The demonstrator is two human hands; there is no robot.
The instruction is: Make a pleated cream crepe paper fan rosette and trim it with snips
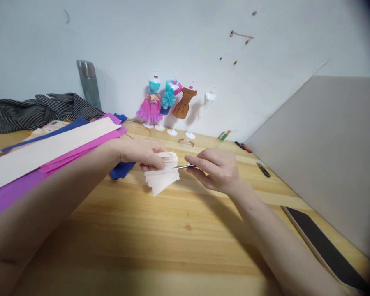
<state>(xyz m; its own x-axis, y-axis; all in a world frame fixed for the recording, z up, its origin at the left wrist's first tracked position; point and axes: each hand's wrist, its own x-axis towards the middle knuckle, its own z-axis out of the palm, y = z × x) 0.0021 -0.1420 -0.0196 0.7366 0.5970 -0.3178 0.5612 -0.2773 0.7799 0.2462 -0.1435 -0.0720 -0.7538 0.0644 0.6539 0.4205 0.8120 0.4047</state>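
My left hand [151,158] is closed around a pale pink, pleated strip of what looks like crepe paper [163,181]. The strip fans out below the fingers, and its folded upper part shows beside them. From the right, my right hand [217,169] pinches a slim, pointed metal tool [184,166]. Its tip reaches the paper near my left fingertips. The fingers hide the rest of the tool, so I cannot tell whether it is scissors or tweezers. Both hands are just above the wooden table [160,234].
Long coloured paper sheets [58,148] lie left, near striped cloth [46,107] and a grey bottle [90,84]. Miniature dress forms [185,100] stand by the wall. A clear ring-shaped item [186,143], a cutter [263,169] and a phone-like dark slab [323,244] lie farther right.
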